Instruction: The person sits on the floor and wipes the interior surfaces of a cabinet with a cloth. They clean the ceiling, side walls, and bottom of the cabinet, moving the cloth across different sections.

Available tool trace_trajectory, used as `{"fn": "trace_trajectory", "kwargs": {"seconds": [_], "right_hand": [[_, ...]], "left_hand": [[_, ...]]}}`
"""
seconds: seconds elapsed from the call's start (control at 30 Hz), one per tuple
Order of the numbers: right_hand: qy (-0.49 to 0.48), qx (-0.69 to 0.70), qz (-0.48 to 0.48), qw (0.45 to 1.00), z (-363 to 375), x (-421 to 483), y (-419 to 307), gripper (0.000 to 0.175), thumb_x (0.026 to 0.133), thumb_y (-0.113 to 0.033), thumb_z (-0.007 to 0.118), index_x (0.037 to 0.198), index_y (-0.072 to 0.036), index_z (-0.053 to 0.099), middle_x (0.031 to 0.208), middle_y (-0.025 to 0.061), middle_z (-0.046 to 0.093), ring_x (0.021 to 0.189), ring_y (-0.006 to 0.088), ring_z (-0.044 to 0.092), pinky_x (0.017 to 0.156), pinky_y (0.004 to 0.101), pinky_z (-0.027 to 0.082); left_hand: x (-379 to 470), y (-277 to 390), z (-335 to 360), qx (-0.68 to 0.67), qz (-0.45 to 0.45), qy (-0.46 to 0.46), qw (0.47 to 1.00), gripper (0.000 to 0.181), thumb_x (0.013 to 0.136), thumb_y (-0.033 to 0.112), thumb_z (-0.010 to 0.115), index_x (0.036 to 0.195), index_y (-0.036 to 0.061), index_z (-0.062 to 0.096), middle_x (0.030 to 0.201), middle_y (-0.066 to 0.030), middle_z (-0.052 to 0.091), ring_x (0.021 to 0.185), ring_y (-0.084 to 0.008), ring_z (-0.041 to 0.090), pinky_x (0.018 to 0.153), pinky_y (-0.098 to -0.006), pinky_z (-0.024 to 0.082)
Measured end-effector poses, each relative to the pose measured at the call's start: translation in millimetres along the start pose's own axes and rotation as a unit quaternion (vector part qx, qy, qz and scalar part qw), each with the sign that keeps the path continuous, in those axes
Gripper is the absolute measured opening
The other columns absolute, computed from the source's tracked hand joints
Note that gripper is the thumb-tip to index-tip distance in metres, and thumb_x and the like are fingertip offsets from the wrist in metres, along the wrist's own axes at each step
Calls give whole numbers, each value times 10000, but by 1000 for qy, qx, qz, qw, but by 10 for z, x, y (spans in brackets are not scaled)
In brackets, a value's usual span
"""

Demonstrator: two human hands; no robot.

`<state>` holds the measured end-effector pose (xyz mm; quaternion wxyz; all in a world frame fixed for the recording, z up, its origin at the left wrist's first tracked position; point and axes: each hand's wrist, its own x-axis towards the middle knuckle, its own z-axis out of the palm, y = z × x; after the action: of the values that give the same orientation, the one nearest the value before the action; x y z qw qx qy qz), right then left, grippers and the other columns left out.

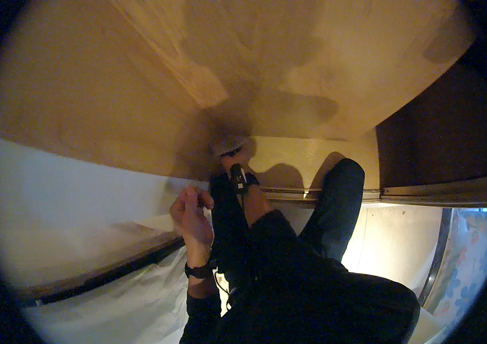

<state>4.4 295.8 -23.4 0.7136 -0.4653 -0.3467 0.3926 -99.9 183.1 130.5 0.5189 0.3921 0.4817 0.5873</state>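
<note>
My right hand [231, 161] is against the lower edge of a wood-grain panel [295, 77]. It grips a pale pad-like object [229, 145], blurred and in shadow, which seems to touch the panel. A dark device with light marks [239, 178] sits at that wrist; whether it is worn or held is unclear. Lower and to the left, my left hand [192, 213] is raised near the pale wall section, its fingers curled and thumb up. I cannot make out whether anything is between its fingers. A black band [199, 271] circles the left wrist.
My dark-clad knee [344, 180] stands close to a cream strip [278, 150] and a ledge [278, 193] below the panel. White sheeting [131, 301] hangs at lower left under a dark rail [106, 271]. A thin dark cord [221, 284] runs beside my left forearm. Flowered fabric [463, 266] is at right.
</note>
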Motion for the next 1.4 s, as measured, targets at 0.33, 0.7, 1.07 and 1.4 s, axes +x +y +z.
{"fn": "trace_trajectory", "kwargs": {"seconds": [0.33, 0.7, 1.07, 1.4], "right_hand": [[105, -295, -213, 925, 19, 863, 101, 408, 870, -68, 591, 1262, 9, 507, 1203, 197, 599, 1113, 303, 576, 935, 376, 457], [116, -406, -157, 893, -1326, 348, 49, 421, 891, -97, 569, 1286, 23, 487, 1244, 208, 571, 1153, 318, 547, 969, 381, 431], [185, -523, -243, 796, -2592, 917, -739, 438, 912, -126, 548, 1310, 38, 467, 1286, 219, 544, 1194, 333, 519, 1003, 386, 405], [303, -458, -249, 797, -2107, 935, -507, 456, 931, -152, 528, 1332, 51, 449, 1324, 229, 519, 1231, 346, 493, 1034, 390, 381]], "left_hand": [[183, -173, 142, 127, -57, -29, 990, 324, 983, 270, 559, 751, 44, 574, 693, -26, 572, 649, -114, 501, 618, -260, 383], [356, -456, 676, 243, -107, -125, 956, 340, 996, 256, 523, 734, 48, 584, 662, 0, 538, 639, -96, 461, 593, -261, 344], [260, -1370, 577, 189, -138, -177, 956, 344, 986, 268, 551, 742, 34, 616, 671, 5, 579, 636, -84, 502, 583, -254, 396], [177, -1517, 771, 231, -166, -176, 942, 315, 978, 265, 561, 788, 31, 654, 695, 4, 611, 654, -84, 530, 599, -255, 410]]}}
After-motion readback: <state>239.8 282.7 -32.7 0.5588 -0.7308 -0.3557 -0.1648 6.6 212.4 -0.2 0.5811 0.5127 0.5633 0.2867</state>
